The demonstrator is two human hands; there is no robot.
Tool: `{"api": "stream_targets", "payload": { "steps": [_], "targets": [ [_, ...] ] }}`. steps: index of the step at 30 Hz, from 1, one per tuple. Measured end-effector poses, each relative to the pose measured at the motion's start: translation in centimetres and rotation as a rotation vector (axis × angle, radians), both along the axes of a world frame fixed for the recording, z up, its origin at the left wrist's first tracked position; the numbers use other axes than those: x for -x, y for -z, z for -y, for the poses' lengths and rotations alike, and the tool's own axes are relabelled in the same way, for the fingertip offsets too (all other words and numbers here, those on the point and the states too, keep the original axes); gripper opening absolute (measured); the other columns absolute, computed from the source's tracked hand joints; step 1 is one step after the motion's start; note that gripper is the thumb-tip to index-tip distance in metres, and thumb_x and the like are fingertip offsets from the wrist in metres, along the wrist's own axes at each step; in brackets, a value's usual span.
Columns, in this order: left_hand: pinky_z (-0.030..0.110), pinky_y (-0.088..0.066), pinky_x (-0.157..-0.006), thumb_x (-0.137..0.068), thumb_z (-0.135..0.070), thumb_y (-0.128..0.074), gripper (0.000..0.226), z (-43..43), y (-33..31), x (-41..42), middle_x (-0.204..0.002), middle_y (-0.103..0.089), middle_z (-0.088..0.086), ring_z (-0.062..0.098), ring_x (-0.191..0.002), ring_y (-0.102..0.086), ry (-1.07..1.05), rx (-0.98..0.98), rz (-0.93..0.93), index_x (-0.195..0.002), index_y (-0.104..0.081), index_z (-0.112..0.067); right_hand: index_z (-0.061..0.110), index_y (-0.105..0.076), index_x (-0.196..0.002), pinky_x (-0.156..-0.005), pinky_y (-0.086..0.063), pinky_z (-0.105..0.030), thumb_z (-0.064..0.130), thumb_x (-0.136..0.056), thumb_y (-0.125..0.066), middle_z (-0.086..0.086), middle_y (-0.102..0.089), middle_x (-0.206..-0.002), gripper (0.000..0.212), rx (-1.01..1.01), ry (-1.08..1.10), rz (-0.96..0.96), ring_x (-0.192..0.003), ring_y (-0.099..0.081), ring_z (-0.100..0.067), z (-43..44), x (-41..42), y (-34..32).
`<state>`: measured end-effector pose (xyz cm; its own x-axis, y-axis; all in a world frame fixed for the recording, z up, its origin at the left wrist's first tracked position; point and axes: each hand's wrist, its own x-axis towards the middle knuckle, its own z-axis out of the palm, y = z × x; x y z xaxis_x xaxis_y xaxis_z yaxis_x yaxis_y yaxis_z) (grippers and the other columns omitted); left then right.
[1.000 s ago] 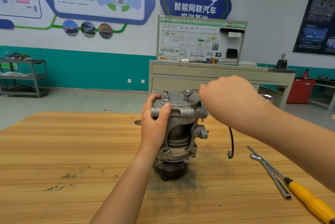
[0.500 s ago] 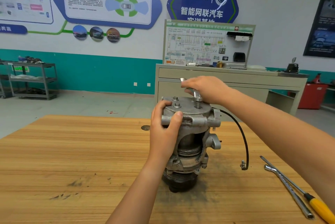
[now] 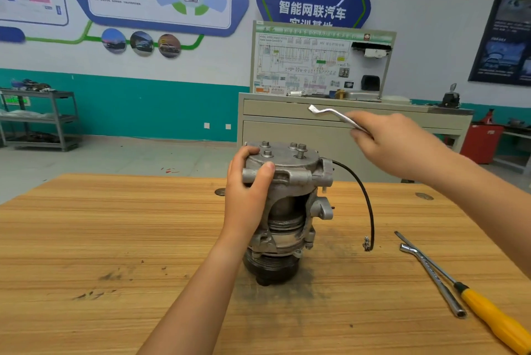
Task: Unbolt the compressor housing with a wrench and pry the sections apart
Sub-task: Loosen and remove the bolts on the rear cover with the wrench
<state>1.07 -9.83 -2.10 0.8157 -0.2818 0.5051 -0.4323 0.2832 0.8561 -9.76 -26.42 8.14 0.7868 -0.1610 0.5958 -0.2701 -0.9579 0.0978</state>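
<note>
A grey metal compressor (image 3: 290, 205) stands upright on its black pulley in the middle of the wooden table (image 3: 115, 239). Several bolts (image 3: 301, 150) stick up from its top cover, and a black wire (image 3: 365, 199) curves off its right side. My left hand (image 3: 247, 193) grips the housing's upper left edge, thumb across the front lug. Up and to the right of the top cover, my right hand (image 3: 399, 142) holds a silver wrench (image 3: 333, 114) in the air, its head pointing left, clear of the bolts.
On the table at the right lie a yellow-handled screwdriver (image 3: 494, 317) and a metal socket wrench (image 3: 436, 280). Behind the table stands a beige cabinet (image 3: 287, 124) with a wiring display board. A metal shelf cart (image 3: 43, 119) is at the far left, a red bin (image 3: 482, 142) at the right.
My right hand has lifted the wrench off the right-hand bolt and raised it up and to the right. My left hand keeps its grip on the housing.
</note>
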Motion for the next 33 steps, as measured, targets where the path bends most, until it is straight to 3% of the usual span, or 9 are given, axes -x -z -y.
{"api": "stream_targets", "payload": {
  "steps": [4,7,11,13,21,25,28,30,33],
  "targets": [
    [0.041,-0.034,-0.107,-0.081,-0.033,-0.058,0.016,-1.1,-1.3,0.6,-0.125,-0.051,-0.014,0.01,-0.124,-0.044,-0.267,-0.107,0.157,-0.091,-0.053,-0.046,0.009,-0.062,-0.101,-0.051,-0.036,-0.027,0.03,-0.094,-0.048,-0.002,-0.052,-0.066,0.026,-0.521,-0.114,0.068,-0.052,-0.042,-0.013,-0.5,-0.4,2.1],
    [0.027,-0.04,-0.099,-0.083,-0.017,-0.058,0.024,-1.0,-4.3,0.9,-0.106,-0.058,-0.019,0.002,-0.108,-0.053,-0.323,-0.123,0.428,-0.097,-0.064,-0.035,0.02,-0.066,-0.088,-0.039,-0.028,-0.018,0.033,-0.09,-0.056,0.005,-0.041,-0.051,0.016,-0.971,-0.255,0.131,-0.038,-0.033,-0.004,-1.5,-1.1,4.5],
    [0.021,-0.043,-0.086,-0.09,-0.018,-0.057,0.033,1.0,-8.2,-0.4,-0.118,-0.065,-0.002,0.011,-0.104,-0.059,-0.093,-0.833,0.625,-0.123,-0.062,-0.018,0.019,-0.065,-0.08,-0.032,-0.025,-0.012,0.025,-0.088,-0.061,0.012,-0.041,-0.037,0.01,-1.177,-0.325,0.25,-0.03,-0.032,0.001,-2.1,-2.0,6.0],
    [0.015,-0.04,-0.079,-0.091,-0.02,-0.059,0.029,1.6,-9.2,-1.3,-0.116,-0.067,-0.001,0.008,-0.096,-0.058,-0.034,-0.965,0.706,-0.118,-0.065,-0.018,0.017,-0.066,-0.082,-0.032,-0.024,-0.012,0.023,-0.088,-0.061,0.013,-0.039,-0.036,0.009,-1.215,-0.342,0.273,-0.03,-0.03,0.001,-2.1,-2.1,6.1],
    [-0.003,-0.039,-0.067,-0.085,-0.02,-0.069,0.022,1.2,-8.7,-2.5,-0.09,-0.066,-0.009,-0.008,-0.076,-0.055,-0.004,-0.69,0.592,-0.106,-0.072,-0.015,0.021,-0.065,-0.087,-0.033,-0.025,-0.015,0.028,-0.088,-0.06,0.012,-0.039,-0.035,0.008,-1.202,-0.34,0.254,-0.031,-0.03,0.0,-2.0,-1.9,6.3],
    [0.016,-0.051,-0.069,-0.09,-0.013,-0.062,0.021,1.3,-9.9,-2.0,-0.083,-0.065,-0.003,0.002,-0.068,-0.057,-0.047,-0.418,0.418,-0.109,-0.068,-0.008,0.022,-0.064,-0.086,-0.033,-0.025,-0.015,0.027,-0.089,-0.059,0.013,-0.04,-0.036,0.008,-1.21,-0.355,0.249,-0.031,-0.031,0.0,-2.1,-1.8,6.2],
    [0.013,-0.052,-0.062,-0.089,-0.006,-0.061,0.011,-1.2,-13.2,-2.4,-0.077,-0.063,-0.004,-0.002,-0.058,-0.059,-0.053,-0.121,0.31,-0.095,-0.066,-0.013,0.022,-0.064,-0.087,-0.033,-0.026,-0.013,0.026,-0.089,-0.058,0.013,-0.041,-0.035,0.007,-1.197,-0.359,0.255,-0.03,-0.033,0.0,-2.0,-1.7,6.3],
    [0.012,-0.051,-0.066,-0.085,-0.006,-0.066,0.017,-4.3,-13.1,-3.7,-0.081,-0.065,-0.007,-0.004,-0.064,-0.063,-0.113,-0.126,0.392,-0.086,-0.064,-0.023,0.023,-0.064,-0.086,-0.033,-0.026,-0.013,0.026,-0.089,-0.058,0.013,-0.04,-0.036,0.008,-1.192,-0.359,0.254,-0.031,-0.032,0.0,-2.0,-1.8,6.3],
    [0.007,-0.048,-0.065,-0.081,-0.005,-0.071,0.02,-9.5,-6.6,-6.2,-0.089,-0.068,-0.003,-0.008,-0.066,-0.061,-0.249,-0.465,0.383,-0.085,-0.066,-0.024,0.024,-0.064,-0.086,-0.033,-0.027,-0.012,0.027,-0.089,-0.058,0.012,-0.041,-0.036,0.008,-1.159,-0.365,0.259,-0.031,-0.034,0.001,-1.9,-1.8,6.4]
  ]
}}
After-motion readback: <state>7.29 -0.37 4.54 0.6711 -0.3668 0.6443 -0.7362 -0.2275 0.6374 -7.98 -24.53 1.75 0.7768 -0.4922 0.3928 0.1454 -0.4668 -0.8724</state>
